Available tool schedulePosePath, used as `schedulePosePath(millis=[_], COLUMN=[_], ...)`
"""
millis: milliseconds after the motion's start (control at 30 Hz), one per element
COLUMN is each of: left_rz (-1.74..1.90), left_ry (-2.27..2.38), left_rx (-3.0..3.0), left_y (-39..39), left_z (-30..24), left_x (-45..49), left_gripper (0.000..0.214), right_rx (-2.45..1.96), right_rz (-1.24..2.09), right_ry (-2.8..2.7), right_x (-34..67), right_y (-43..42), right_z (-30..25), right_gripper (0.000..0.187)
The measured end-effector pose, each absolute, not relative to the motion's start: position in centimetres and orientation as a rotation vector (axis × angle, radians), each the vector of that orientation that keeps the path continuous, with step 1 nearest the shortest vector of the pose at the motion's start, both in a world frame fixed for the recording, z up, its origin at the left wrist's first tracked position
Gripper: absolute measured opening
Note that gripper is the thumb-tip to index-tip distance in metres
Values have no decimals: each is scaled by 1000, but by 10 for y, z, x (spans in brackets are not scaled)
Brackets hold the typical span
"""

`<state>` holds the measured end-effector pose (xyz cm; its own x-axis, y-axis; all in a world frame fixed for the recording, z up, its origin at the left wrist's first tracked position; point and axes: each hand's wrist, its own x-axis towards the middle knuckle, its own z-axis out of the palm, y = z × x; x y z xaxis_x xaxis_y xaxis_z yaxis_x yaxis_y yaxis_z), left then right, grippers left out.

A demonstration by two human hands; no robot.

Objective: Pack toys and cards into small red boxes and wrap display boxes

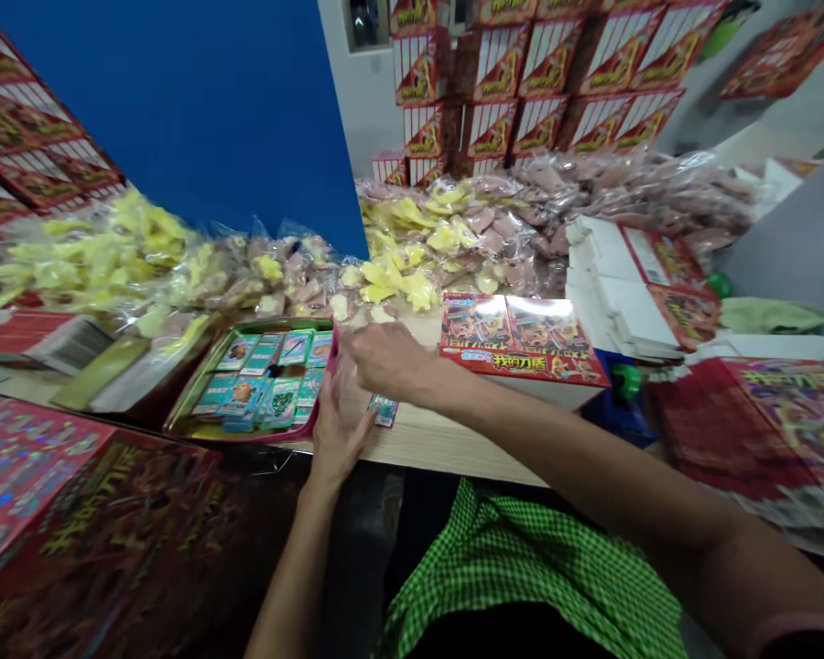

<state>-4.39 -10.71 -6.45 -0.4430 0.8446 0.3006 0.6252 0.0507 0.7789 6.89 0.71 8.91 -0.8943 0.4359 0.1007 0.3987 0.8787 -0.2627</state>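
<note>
My left hand (339,426) stands upright against the right wall of a shallow tin tray with a pink rim (248,434). The tray holds several teal card packs (261,389), some lying in rows and some loose. My right hand (388,361) reaches across from the right, and its blurred fingers are at the tray's top right corner. One small card pack (384,411) lies on the pale wooden table (426,448), just right of my left hand. A red box with a cartoon cover (522,340) sits beyond my right hand.
Clear bags of yellow and pink items (446,233) are heaped along the table's far side. Red-and-white cartons (494,91) are stacked behind them. White flat cartons (618,284) stand at right, and red printed boxes (89,522) fill the lower left.
</note>
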Motion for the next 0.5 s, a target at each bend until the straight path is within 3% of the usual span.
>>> schedulePosePath(millis=[233,300,400,500], left_rz=[968,810,645,654], left_ry=[2459,2522,2542,2489], left_rx=[1329,1325,1475,1597], left_y=[-85,-79,-75,-75], left_z=[-66,-59,-53,-53], left_x=[-32,-29,-25,-24], left_gripper=[112,97,50,25], right_rx=[-858,-934,-1000,-918], right_rz=[21,-107,-250,-105], right_ry=[-2710,-2575,-2348,-2182], right_x=[100,121,166,216], right_y=[34,35,31,24], right_z=[148,176,220,245], right_gripper=[25,25,24,25])
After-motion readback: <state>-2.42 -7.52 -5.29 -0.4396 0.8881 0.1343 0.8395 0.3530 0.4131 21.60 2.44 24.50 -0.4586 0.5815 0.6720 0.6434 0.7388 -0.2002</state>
